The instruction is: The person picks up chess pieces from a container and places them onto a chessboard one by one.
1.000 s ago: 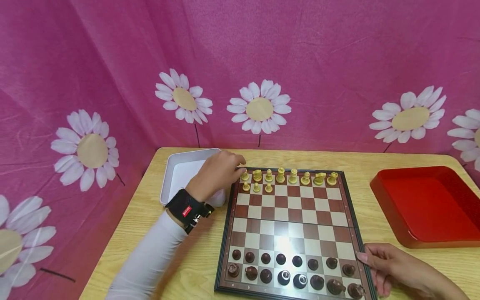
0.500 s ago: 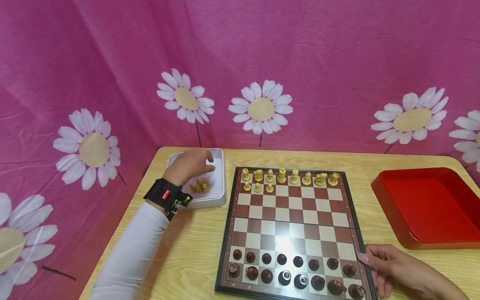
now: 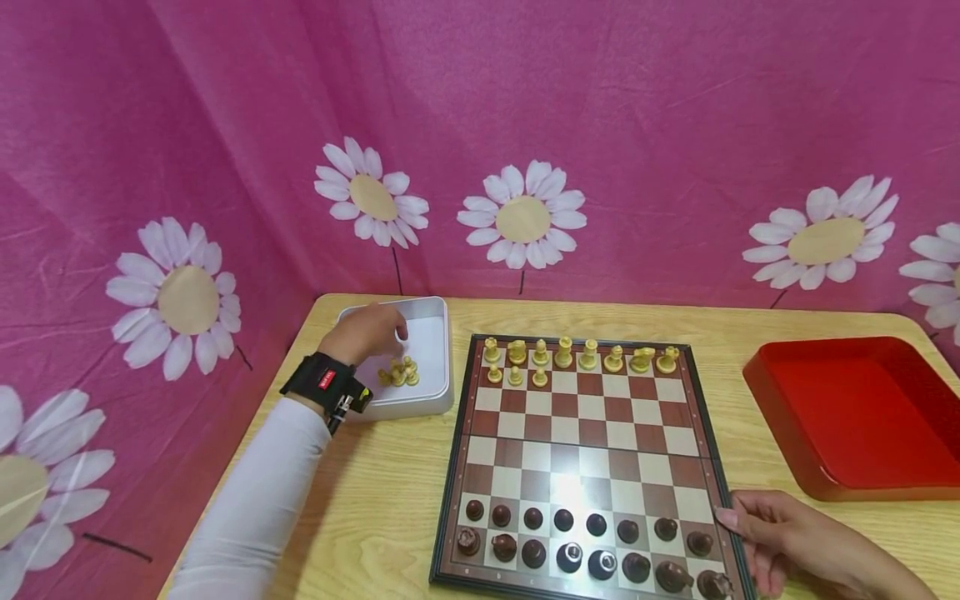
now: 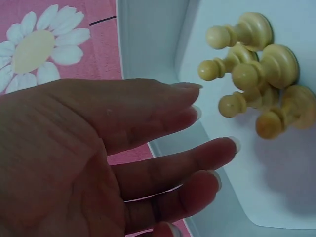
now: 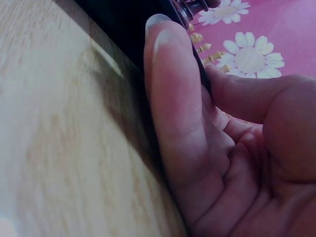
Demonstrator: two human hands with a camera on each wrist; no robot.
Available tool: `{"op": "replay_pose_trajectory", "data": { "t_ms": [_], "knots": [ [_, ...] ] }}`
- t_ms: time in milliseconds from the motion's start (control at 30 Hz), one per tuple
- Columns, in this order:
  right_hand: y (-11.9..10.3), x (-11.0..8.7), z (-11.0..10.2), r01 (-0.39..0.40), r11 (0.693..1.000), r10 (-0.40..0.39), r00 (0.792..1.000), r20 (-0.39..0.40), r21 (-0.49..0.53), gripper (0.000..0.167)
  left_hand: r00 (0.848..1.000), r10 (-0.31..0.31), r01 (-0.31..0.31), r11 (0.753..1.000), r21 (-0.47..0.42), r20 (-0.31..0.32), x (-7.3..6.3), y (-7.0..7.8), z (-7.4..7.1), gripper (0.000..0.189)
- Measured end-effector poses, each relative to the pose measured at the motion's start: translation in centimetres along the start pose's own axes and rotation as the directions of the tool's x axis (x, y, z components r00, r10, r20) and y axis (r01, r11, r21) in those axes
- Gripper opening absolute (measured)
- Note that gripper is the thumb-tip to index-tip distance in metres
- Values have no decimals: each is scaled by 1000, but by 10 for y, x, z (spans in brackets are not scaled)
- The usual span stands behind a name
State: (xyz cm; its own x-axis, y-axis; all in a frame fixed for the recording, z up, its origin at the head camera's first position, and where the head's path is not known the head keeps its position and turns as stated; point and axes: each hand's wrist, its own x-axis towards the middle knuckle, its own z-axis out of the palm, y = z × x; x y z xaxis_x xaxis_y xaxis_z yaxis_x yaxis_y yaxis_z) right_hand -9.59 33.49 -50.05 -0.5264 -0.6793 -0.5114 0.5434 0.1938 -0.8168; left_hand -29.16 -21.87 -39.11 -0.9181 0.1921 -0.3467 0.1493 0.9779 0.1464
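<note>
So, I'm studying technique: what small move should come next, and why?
Probably pinch a pale pawn from the white tray: the left hand is close by, holding nothing, and on the chessboard only three pale pawns front the pale back row.

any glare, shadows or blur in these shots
Head view: white glare washes out a few middle squares of the board; left wrist view: bluish cast, a soft shadow on the floor of the box by the pawns; right wrist view: dark shadow on the table beside the right hand, wood grain soft.
</note>
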Motion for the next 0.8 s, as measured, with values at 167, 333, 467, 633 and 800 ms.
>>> {"op": "replay_pose_trajectory", "data": {
  "t_ms": [167,333,467,633,800],
  "knots": [
    [1,0,1,16,1000,-16,1000,19,6,30,998,-18,19,1000,-15,53,4,-3,5,23],
    [2,0,1,34,999,-35,999,31,11,29,997,-22,25,999,-31,75,2,-2,7,9],
    [1,0,1,36,999,-36,999,26,4,29,997,-19,21,999,-24,74,1,0,7,4],
    [1,0,1,38,999,-38,999,28,4,30,998,-26,27,1000,-16,65,2,1,8,4],
    [1,0,0,43,999,-43,999,31,4,30,998,-32,32,999,0,54,3,2,8,5]
  ]
}}
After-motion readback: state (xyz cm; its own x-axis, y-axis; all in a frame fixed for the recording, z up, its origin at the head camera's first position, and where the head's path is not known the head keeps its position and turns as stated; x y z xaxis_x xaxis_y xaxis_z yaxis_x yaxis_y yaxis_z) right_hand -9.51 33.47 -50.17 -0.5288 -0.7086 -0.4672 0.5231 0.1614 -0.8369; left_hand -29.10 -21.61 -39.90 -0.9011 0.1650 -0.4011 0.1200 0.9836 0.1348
